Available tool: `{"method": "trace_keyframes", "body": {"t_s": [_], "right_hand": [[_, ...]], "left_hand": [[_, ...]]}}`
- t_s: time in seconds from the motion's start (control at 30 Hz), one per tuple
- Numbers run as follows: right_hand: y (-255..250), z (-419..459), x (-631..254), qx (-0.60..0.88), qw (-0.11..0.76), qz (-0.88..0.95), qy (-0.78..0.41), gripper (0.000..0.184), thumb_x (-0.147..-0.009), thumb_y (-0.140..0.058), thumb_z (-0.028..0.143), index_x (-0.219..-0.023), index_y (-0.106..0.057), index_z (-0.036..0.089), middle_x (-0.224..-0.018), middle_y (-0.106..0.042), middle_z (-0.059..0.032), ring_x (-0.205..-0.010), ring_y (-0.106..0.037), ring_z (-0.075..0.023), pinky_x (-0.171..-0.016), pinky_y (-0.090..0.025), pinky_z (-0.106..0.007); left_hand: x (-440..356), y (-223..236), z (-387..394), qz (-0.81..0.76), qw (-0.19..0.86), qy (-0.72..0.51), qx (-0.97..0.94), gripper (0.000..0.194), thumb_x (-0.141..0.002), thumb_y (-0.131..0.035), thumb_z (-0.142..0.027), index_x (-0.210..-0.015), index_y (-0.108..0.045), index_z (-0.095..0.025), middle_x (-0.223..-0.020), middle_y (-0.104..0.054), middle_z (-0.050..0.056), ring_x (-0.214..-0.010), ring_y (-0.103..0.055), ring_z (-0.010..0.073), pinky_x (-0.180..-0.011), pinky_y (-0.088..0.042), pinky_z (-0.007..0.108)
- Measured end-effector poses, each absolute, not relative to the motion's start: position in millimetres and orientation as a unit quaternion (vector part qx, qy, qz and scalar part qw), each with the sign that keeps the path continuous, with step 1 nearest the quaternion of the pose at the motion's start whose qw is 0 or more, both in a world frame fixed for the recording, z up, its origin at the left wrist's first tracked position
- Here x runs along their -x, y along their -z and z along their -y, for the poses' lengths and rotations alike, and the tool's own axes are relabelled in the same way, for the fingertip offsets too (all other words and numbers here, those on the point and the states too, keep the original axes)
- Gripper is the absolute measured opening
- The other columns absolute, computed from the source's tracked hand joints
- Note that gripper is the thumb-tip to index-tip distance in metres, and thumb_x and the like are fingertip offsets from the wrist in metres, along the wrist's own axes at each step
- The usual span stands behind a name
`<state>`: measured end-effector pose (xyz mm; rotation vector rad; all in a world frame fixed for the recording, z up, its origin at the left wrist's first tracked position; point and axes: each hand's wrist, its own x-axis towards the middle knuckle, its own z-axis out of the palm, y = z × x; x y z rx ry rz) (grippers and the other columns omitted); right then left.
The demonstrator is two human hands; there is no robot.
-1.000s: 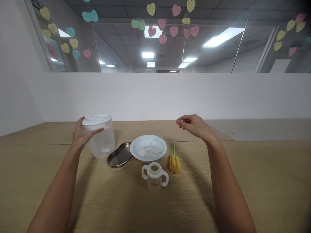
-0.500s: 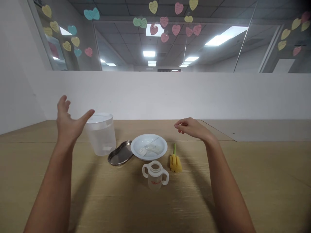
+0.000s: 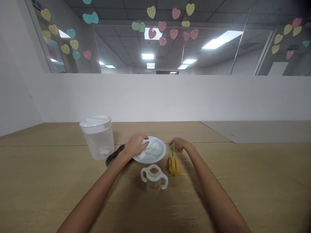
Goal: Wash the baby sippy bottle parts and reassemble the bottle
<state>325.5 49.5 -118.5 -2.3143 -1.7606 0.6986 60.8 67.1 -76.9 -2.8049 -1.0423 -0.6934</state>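
Yellow brush [image 3: 174, 166] lies on the table [image 3: 255, 181], just right of the white bowl [image 3: 162, 153]. The right hand [image 3: 179, 144] bends down by the tip of its green handle [image 3: 173, 151]; I can't tell if the fingers grip it. The left hand [image 3: 136, 145] is open, thumb apart, over the bowl's left side. Clear and white bits [image 3: 153, 151] sit in the bowl, too blurry to name. The left arm [image 3: 102, 191] hides part of the metal tray [image 3: 112, 158]. What's in the cloudy tub [image 3: 98, 139] is hard to see.
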Motion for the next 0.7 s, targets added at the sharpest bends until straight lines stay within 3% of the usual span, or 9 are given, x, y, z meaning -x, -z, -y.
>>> {"method": "trace_keyframes", "body": {"t_s": [0.1, 0.2, 0.4, 0.7], "right_hand": [[125.7, -56.9, -324.9, 0.761, 0.048, 0.600, -0.242, 0.036, -0.072, -0.059, 0.007, -0.106, -0.064, 0.016, -0.057, -0.059, 0.0007, -0.045, -0.056, -0.0099, -0.054, -0.049, -0.025], [131.9, -59.7, -324.0, 0.759, 0.012, 0.605, -0.241, 0.024, -0.081, -0.058, 0.021, -0.103, -0.062, 0.013, -0.069, -0.062, -0.0008, -0.056, -0.059, -0.0105, -0.057, -0.050, -0.026], [138.6, -57.9, -327.2, 0.758, -0.046, 0.613, -0.219, 0.026, -0.086, -0.053, 0.031, -0.105, -0.057, 0.013, -0.103, -0.060, -0.0063, -0.086, -0.059, -0.0156, -0.073, -0.051, -0.034], [135.6, -54.4, -338.5, 0.773, -0.048, 0.608, -0.177, 0.029, -0.086, -0.053, 0.031, -0.110, -0.055, 0.014, -0.110, -0.057, -0.0076, -0.094, -0.057, -0.0179, -0.079, -0.049, -0.038]], "left_hand": [[-69.5, 84.5, -72.4, 0.346, 0.024, 0.200, 0.916, 0.029, -0.083, -0.046, -0.029, -0.099, -0.067, -0.016, -0.102, -0.068, 0.009, -0.096, -0.060, 0.0242, -0.086, -0.044, 0.035], [-74.6, 86.4, -74.9, 0.351, 0.020, 0.183, 0.918, 0.031, -0.084, -0.044, -0.030, -0.100, -0.067, -0.017, -0.101, -0.068, 0.008, -0.096, -0.060, 0.0238, -0.084, -0.044, 0.034], [-79.5, 94.2, -78.0, 0.361, 0.023, 0.154, 0.920, 0.032, -0.084, -0.042, -0.029, -0.099, -0.067, -0.017, -0.103, -0.068, 0.009, -0.097, -0.060, 0.0239, -0.085, -0.043, 0.033], [-67.4, 88.8, -75.5, 0.382, 0.021, 0.102, 0.918, 0.032, -0.083, -0.044, -0.026, -0.103, -0.067, -0.018, -0.107, -0.067, 0.010, -0.098, -0.060, 0.0238, -0.082, -0.044, 0.032]]}}
